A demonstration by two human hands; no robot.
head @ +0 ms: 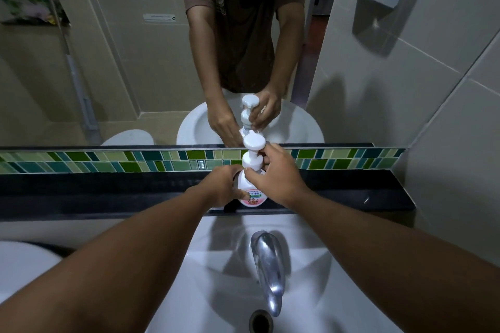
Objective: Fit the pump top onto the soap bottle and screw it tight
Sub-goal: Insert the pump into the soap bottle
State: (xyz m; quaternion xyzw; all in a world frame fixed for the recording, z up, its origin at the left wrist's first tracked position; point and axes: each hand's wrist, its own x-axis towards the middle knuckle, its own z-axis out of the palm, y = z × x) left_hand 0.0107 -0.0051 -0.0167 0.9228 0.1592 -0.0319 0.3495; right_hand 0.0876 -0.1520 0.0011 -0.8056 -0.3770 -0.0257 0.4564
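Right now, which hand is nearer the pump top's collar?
Right. The right hand has its fingers on the collar of the pump top, while the left hand is lower, wrapped around the soap bottle body.

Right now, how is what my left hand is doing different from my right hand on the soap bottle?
The left hand wraps the body of the soap bottle, low down by the label; the right hand sits higher, fingers pinched at the collar of the pump top. The left hand grips with the whole palm, the right hand mostly with fingertips. Both reach over the sink to the black ledge where the bottle stands upright.
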